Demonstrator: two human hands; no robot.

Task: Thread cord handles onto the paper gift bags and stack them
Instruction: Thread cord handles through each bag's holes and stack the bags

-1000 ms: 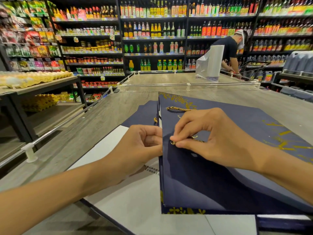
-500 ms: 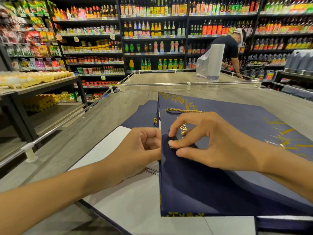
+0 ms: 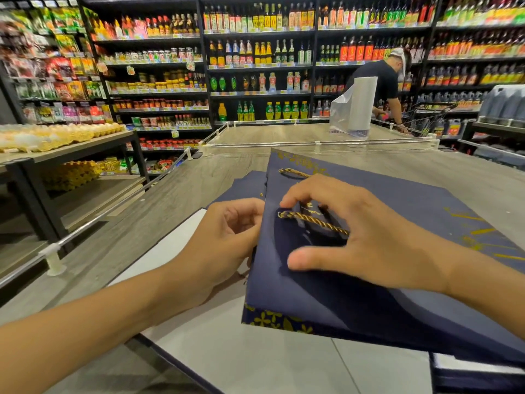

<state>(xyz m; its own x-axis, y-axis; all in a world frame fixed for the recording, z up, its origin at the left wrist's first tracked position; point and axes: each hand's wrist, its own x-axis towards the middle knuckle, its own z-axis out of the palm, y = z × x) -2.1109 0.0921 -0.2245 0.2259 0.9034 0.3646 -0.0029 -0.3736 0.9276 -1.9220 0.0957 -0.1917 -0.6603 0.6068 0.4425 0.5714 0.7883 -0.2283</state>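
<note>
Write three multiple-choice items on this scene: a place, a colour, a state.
1. Where does the roll of plastic bags stand? A. on the far wooden table B. on the egg shelf C. on the floor
2. What colour is the gift bag? A. red B. white C. navy with gold print
3. What is the left hand doing? A. lying flat B. gripping the bag's left edge C. holding a bottle
1 A, it stands beyond the clear rail; 2 C, navy face, gold flowers; 3 B, its fingers curl at that edge.
</note>
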